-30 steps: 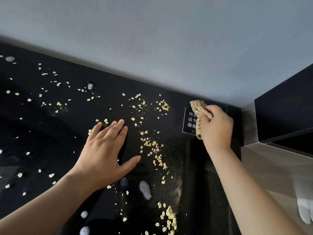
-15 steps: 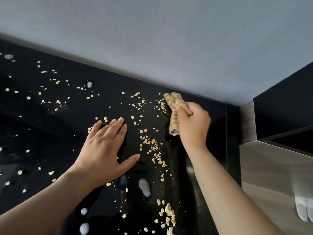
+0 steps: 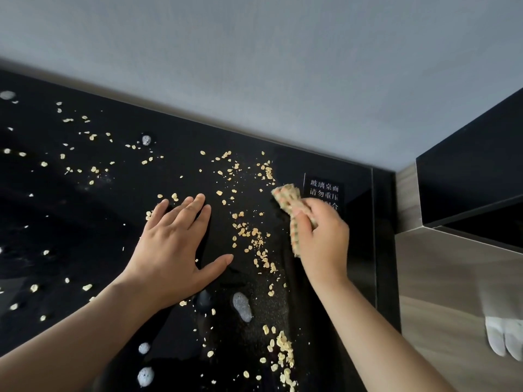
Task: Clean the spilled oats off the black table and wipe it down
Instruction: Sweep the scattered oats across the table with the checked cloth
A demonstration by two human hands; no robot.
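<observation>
Fingers (image 3: pixel 301 219) of my right hand (image 3: pixel 322 244) are clenched round a bunched, checked cloth (image 3: pixel 287 195), whose free end pokes out just left of the white-lettered label (image 3: pixel 324 190) on the black table (image 3: pixel 85 222). My left hand (image 3: pixel 169 250) lies flat on the table well left of the label, fingers straight and spread, holding nothing.

Most of the oats (image 3: pixel 254 239) lie in a loose trail left of the label that runs down toward me between my two hands. Thinner scatter reaches far to the label's left, and a denser heap sits well below it. Blobs of foam (image 3: pixel 242 306) sit among the flakes below the label.

I judge the flakes light, dry and loose, so a quick stroke would skid and scatter them rather than gather them. Near the foam they would likely turn sticky and smear. The cloth looks soft and limp, so I would keep it bunched in the palm and press a broad pad of it flat, with no dangling tip. The label warns that the top is glass and should not be pressed hard, so I would keep my pressure light.
</observation>
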